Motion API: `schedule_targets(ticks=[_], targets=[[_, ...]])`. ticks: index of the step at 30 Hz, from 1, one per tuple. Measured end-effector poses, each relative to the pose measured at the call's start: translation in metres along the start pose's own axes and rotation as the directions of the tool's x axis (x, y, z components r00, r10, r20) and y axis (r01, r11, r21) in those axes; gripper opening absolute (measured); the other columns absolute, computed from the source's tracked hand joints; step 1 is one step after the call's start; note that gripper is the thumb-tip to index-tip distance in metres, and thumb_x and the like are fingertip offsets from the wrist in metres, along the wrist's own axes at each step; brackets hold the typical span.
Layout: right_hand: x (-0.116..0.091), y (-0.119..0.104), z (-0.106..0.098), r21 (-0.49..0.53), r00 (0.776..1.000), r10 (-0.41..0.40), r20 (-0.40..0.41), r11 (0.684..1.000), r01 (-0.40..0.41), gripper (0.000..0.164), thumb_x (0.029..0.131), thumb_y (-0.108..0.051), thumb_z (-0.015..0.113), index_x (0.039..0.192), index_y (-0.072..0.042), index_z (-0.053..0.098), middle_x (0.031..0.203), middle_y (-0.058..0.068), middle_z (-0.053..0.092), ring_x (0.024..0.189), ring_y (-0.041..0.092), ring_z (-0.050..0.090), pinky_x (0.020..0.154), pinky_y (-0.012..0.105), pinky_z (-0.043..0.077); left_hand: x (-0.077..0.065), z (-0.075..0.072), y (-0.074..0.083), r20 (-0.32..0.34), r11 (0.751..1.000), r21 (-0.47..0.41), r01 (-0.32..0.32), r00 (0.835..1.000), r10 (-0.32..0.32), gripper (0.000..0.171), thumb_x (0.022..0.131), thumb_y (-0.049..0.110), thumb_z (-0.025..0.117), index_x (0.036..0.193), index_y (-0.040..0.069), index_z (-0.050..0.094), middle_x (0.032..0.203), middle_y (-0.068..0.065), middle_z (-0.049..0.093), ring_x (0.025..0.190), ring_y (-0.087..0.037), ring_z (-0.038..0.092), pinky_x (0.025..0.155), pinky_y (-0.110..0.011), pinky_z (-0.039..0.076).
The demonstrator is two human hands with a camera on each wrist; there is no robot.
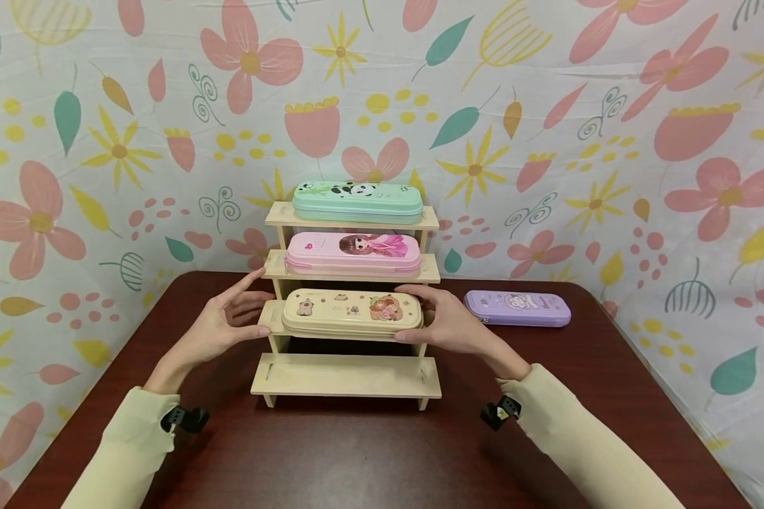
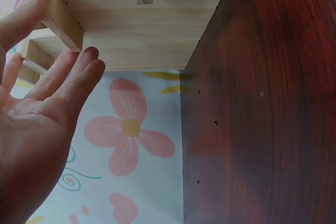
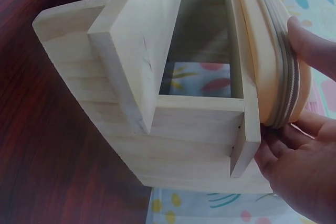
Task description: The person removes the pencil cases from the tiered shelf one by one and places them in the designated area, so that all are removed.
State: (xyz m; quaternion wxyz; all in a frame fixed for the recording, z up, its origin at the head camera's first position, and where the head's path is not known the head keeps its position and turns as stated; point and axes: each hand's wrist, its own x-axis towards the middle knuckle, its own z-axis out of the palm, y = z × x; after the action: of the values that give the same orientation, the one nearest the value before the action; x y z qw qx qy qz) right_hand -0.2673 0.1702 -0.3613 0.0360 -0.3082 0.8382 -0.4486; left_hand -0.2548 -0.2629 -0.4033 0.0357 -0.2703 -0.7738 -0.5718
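Three pencil cases (image 1: 358, 201) are shelved, right hand (image 1: 450, 322) gripping the cream case (image 1: 340, 309), left hand (image 1: 224, 319) apparently loose, leaving the purple case (image 1: 518, 309) rightward of the grip.

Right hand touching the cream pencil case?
Touching. The right wrist view shows the right hand gripping the end of the cream pencil case, thumb against its zipped side.

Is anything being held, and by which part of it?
The right hand holds the cream pencil case by its right end; the left hand touches the wooden stand.
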Motion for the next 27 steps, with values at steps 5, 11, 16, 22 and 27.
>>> schedule_targets(ticks=[5,11,16,22,27], targets=[[0.0012,0.0002,0.0010,0.024,1.000,-0.015,-0.002,1.000,0.015,0.072,0.082,-0.016,0.093,0.145,-0.002,0.060,0.131,0.012,0.066,0.110,0.023,0.067,0.097,0.043,0.055,0.0001,0.0002,-0.0005,0.001,1.000,0.001,0.002,1.000,-0.002,0.101,0.087,-0.009,0.082,0.169,0.019,0.030,0.143,-0.029,0.058,0.129,-0.014,0.061,0.104,-0.023,0.050],[0.0001,0.0008,-0.0002,0.011,1.000,-0.013,-0.002,1.000,0.013,0.073,0.081,-0.017,0.093,0.145,-0.003,0.060,0.134,0.010,0.065,0.113,0.023,0.066,0.099,0.042,0.054,0.0003,0.0003,0.0000,0.004,1.000,0.005,0.002,1.000,-0.002,0.101,0.087,-0.009,0.082,0.169,0.019,0.030,0.143,-0.029,0.058,0.129,-0.014,0.061,0.104,-0.023,0.050],[-0.0003,-0.0003,-0.0006,0.014,1.000,-0.006,0.004,1.000,0.006,0.074,0.081,-0.016,0.093,0.146,-0.002,0.060,0.134,0.011,0.065,0.114,0.024,0.066,0.100,0.046,0.054,0.0003,0.0003,0.0006,0.007,1.000,0.006,0.002,1.000,-0.002,0.101,0.087,-0.009,0.082,0.169,0.019,0.029,0.143,-0.030,0.057,0.130,-0.014,0.060,0.105,-0.022,0.050],[-0.0009,-0.0008,-0.0009,0.023,1.000,-0.023,-0.002,0.999,0.023,0.070,0.082,-0.015,0.093,0.143,-0.002,0.062,0.132,0.011,0.066,0.110,0.023,0.066,0.097,0.042,0.054,0.0005,0.0004,0.0006,0.010,1.000,0.007,-0.001,1.000,0.001,0.101,0.088,-0.009,0.082,0.169,0.019,0.028,0.144,-0.030,0.056,0.131,-0.016,0.060,0.105,-0.023,0.050],[-0.0045,-0.0002,-0.0018,0.018,1.000,-0.012,-0.015,1.000,0.013,0.070,0.081,-0.017,0.094,0.143,-0.006,0.063,0.127,0.007,0.068,0.103,0.022,0.065,0.089,0.039,0.054,-0.0001,-0.0006,0.0008,0.009,1.000,0.019,-0.003,1.000,0.003,0.101,0.088,-0.008,0.082,0.169,0.019,0.028,0.144,-0.030,0.056,0.131,-0.017,0.060,0.107,-0.028,0.050]])
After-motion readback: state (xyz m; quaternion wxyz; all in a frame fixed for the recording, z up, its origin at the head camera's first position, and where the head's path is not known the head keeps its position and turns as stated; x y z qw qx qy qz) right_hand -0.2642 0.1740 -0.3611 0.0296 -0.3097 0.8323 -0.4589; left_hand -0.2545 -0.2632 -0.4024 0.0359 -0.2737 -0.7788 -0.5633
